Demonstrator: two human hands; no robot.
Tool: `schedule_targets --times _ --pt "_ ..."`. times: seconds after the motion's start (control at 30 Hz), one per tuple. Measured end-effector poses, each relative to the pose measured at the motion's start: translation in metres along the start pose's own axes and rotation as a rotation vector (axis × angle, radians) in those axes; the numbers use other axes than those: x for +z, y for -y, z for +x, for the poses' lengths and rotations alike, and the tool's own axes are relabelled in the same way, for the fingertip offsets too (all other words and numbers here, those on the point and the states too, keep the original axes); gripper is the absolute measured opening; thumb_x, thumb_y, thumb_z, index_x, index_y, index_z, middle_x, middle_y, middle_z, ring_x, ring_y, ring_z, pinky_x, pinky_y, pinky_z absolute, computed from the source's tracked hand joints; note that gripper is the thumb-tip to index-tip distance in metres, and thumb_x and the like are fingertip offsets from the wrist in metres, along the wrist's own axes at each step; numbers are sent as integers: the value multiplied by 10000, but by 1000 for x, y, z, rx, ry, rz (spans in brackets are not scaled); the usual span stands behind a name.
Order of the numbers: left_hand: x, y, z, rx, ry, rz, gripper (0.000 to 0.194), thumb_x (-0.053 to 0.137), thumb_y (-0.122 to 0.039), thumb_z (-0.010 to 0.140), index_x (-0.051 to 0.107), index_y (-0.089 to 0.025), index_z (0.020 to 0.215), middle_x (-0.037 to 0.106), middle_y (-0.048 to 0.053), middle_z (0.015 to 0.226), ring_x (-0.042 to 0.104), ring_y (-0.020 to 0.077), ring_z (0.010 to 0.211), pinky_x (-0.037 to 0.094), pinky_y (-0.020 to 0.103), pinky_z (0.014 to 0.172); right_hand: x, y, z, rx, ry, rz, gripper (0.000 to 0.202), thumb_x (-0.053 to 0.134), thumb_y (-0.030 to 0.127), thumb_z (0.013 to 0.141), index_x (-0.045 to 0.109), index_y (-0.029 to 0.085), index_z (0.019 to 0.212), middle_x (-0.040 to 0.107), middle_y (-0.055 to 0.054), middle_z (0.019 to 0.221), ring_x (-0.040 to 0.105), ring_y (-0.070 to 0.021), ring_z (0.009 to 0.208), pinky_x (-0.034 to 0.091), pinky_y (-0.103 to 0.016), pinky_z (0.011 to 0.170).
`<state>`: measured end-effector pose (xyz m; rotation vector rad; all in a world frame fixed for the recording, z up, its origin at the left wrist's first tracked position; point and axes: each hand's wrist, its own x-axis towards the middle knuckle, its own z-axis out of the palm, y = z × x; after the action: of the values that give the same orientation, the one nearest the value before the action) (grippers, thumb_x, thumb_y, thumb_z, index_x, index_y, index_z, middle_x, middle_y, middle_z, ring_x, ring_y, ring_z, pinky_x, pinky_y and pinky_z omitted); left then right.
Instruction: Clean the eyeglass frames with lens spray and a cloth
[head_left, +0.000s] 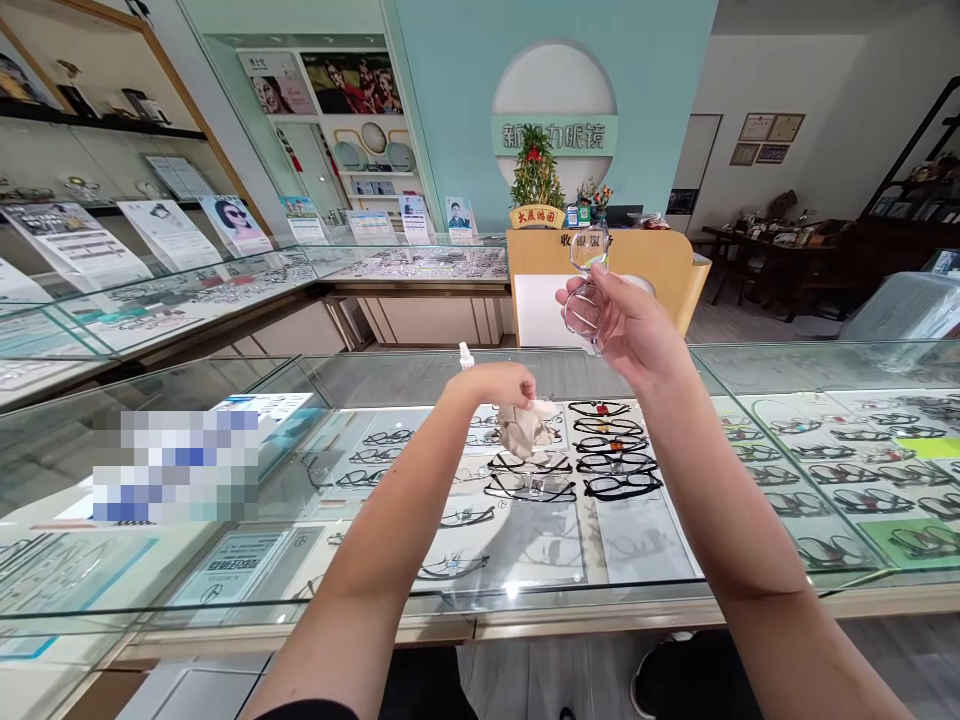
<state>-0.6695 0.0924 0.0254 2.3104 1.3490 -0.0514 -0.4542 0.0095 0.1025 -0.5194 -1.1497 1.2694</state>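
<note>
My right hand (pixel 630 320) is raised above the far edge of the glass counter. Its fingers are closed on a pair of clear-framed glasses (pixel 583 312), held upright with one lens above the other. Lower and to the left, my left hand (pixel 501 382) bends down over the counter, its fingers pinching a crumpled beige cloth (pixel 523 432) that hangs over the glass top. A white spray bottle (pixel 466 356) shows behind my left wrist, its lower part hidden.
Under the glass top (pixel 525 590), rows of dark-framed glasses (pixel 619 463) lie on display. Papers, partly blurred out, lie on the left (pixel 180 465). Another display case (pixel 427 262) and a wooden reception desk (pixel 675 270) with a plant (pixel 535 175) stand beyond.
</note>
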Motion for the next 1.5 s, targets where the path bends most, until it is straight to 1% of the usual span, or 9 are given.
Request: schedule_targets --times 0.27,0.4,0.5,0.7,1.03,1.13,1.23,1.37,1.5 --pt "-34 -10 -42 256 -299 -525 236 788 -430 836 666 -230 856 659 -2 803 582 169 721 430 283 675 -1 -2 1 -32 -14 -8 401 1009 598 778 761 304 890 858 -23 999 824 -280 1143 713 -418 901" --pt "-35 -27 -49 323 -531 -797 302 836 -434 843 624 -219 859 611 -15 788 571 143 713 484 272 702 -1 -3 1 -35 -29 -23 410 1002 613 776 764 306 907 859 -17 983 822 -259 1103 698 -400 885" --pt "-32 -40 -50 337 -617 -985 336 867 -430 842 609 -220 887 644 -12 826 615 139 745 542 272 739 -2 -3 1 -30 -46 -37 392 1006 575 781 748 301 892 865 -9 1002 815 -245 1106 676 -378 888" --pt "-27 -58 -57 407 -604 -1161 306 845 -413 924 597 -245 984 712 2 913 691 149 789 608 308 791 -2 -9 5 -58 -116 -39 415 1013 578 765 726 296 866 853 3 953 806 -230 1040 642 -350 841" --pt "-16 -84 -63 600 -617 -1027 440 927 -590 880 748 -200 978 767 50 983 734 189 902 645 325 847 0 -19 6 -137 -210 -44 425 1000 537 754 682 269 843 769 39 829 715 -154 808 552 -285 718" --pt "-9 -90 -57 597 -692 -1057 503 911 -668 874 760 -192 929 754 37 917 706 161 827 622 289 785 5 -20 4 -133 -205 -39 421 995 526 754 679 276 875 766 45 839 700 -147 785 537 -275 684" --pt "-4 -92 -50 575 -762 -1158 549 1018 -612 763 662 -214 886 722 -19 807 646 116 699 549 239 677 9 -22 3 -134 -194 -45 412 987 514 752 676 281 885 773 43 863 707 -152 800 535 -271 674" --pt "-3 -89 -42 503 -643 -1342 699 1106 -566 608 639 -235 1010 764 -33 820 676 127 676 542 249 664 10 -24 2 -123 -168 -20 385 982 469 728 685 282 886 788 38 897 720 -164 813 540 -272 657" --pt "-4 -88 -40 459 -488 -1414 686 1098 -592 606 743 -192 1036 789 9 852 692 140 690 554 263 668 10 -24 4 -128 -149 -6 396 994 461 723 678 278 875 768 40 854 727 -163 818 547 -262 662"
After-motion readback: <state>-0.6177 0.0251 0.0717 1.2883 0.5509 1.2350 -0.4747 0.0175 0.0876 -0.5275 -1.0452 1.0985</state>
